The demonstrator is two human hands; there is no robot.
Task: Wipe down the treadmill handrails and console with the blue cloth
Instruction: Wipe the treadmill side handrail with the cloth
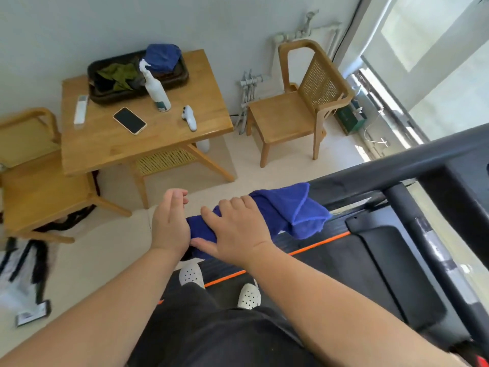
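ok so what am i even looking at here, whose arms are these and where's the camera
No machine is at work here. The one picture comes from a camera worn on a person's head, looking down, so the arms are the wearer's own. They stand on a treadmill, and its dark handrail runs up to the right. The right hand grips a blue cloth wrapped over that rail. The left hand sits at the cloth's near end, fingers relaxed, gripping nothing that I can see. Behind, a wooden table carries a spray bottle, a phone, a remote, a small white gadget and a dark tray of cloths.
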